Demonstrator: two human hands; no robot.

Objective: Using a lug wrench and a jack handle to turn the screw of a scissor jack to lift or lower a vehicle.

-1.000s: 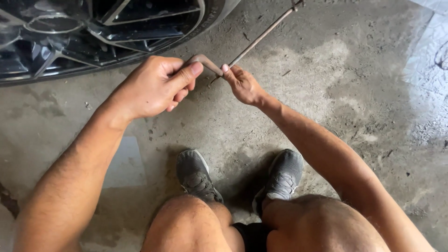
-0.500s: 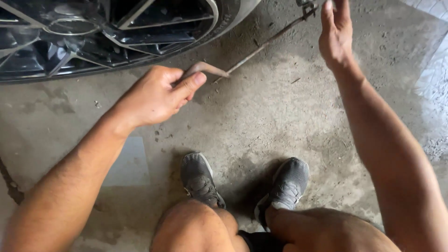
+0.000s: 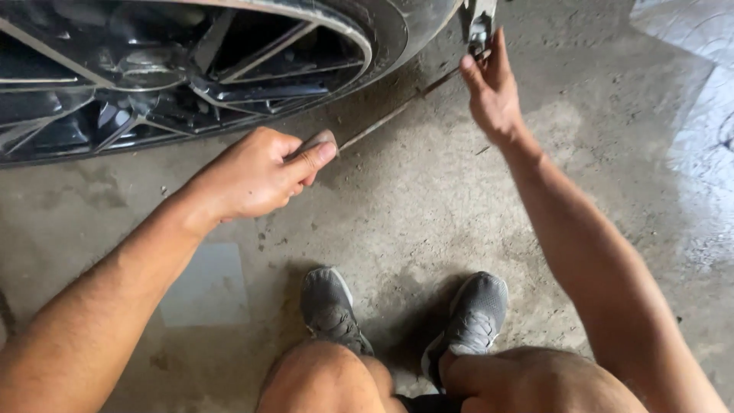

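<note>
- Head view: my left hand (image 3: 256,174) has its fingers (image 3: 313,157) curled tight around the bent handle end of a thin metal rod (image 3: 390,116), thumb laid along it, likely for leverage.
- From those fingers the rod runs up over the concrete floor (image 3: 428,214) towards a metal fitting (image 3: 478,23) beside the car wheel (image 3: 183,69).
- My right hand (image 3: 493,95) reaches that far end, fingers loosely spread, touching the fitting; whether it grips, I cannot tell.
</note>
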